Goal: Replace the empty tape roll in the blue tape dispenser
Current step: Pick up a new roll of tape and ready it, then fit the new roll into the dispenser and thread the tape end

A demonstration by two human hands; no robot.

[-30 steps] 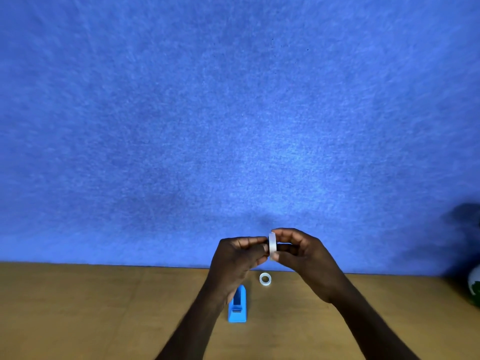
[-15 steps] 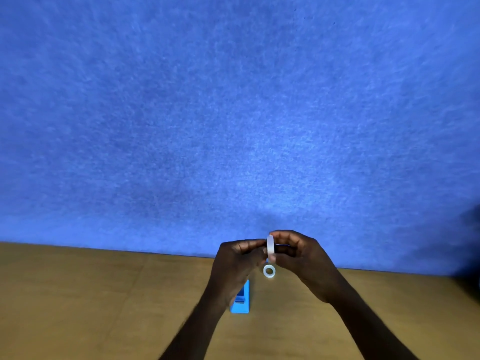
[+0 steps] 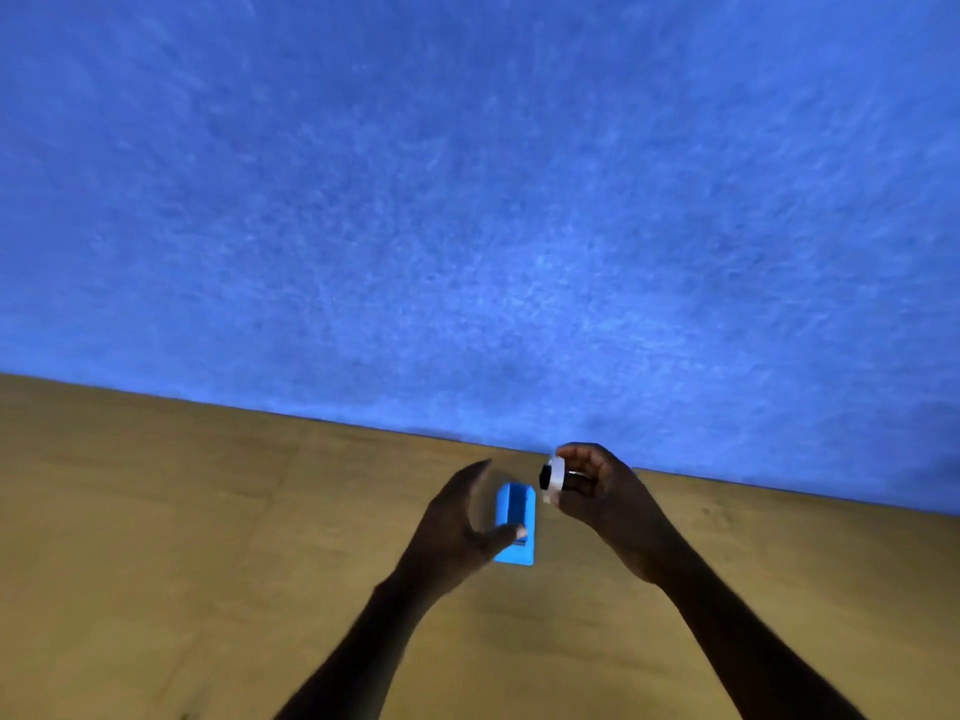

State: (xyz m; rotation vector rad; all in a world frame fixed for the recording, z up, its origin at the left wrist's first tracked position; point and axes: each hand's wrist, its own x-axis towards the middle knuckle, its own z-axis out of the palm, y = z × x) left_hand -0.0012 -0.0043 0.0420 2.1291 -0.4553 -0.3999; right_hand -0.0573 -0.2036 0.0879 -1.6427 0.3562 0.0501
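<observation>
Blue felt-like wall (image 3: 467,200) backs a tan wooden table (image 3: 156,511). Left hand (image 3: 457,522) is spread wide and empty, thumb at the blue plastic tape dispenser (image 3: 515,522) lying on the table, probably to steady it. Right hand (image 3: 597,491) pinches the white tape roll on its dark hub (image 3: 553,478) above, likely lined up for seating.

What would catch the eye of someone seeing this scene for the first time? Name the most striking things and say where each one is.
First comes the huge blue wall filling the upper half of the view, above a bare wooden table. Low in the middle, a bright blue tape dispenser sits on the table, with the open left hand beside it. Just to its right, the right hand holds a white tape roll up in the air.
</observation>
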